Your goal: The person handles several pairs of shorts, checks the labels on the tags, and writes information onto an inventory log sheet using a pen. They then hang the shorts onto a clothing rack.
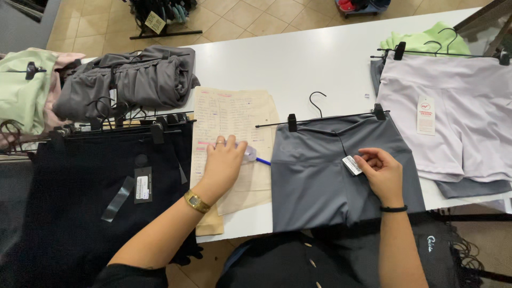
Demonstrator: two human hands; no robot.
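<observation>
Right hand [383, 173] pinching a small white tag [352, 165] between thumb and fingertips, thin black band round the wrist. Tag lying on a pair of slate-grey shorts [320, 176], smooth stretchy-looking knit with a wide V-shaped waistband, clipped flat to a thin black wire hanger [320, 118] with two chunky clips. Shorts spread out near the front edge of a plain white table [298, 58].

Left hand [223, 162] curled round a pen [255, 156], clear barrel with a blue tip poking out toward the shorts, gold metal watch on the wrist, ring on one finger. Hand resting on a stack of creased cream paper sheets [232, 114], covered in small handwriting with a few pink highlighted lines, lying just left of the grey shorts.

Further left, black shorts [96, 181] on a row of black clip hangers, matte fabric, hang tag and a grey strip of tape on top. Behind those, a rumpled heap of dark grey garments [133, 80], soft and ruched. Pale mint and pink pieces [26, 88] at the far left edge.

On the right, lilac shorts [453, 117] with a long white swing tag, same smooth knit, layered over another grey pair, with a lime-green piece [426, 42] behind. Beige tile floor [234, 21] beyond the table.
</observation>
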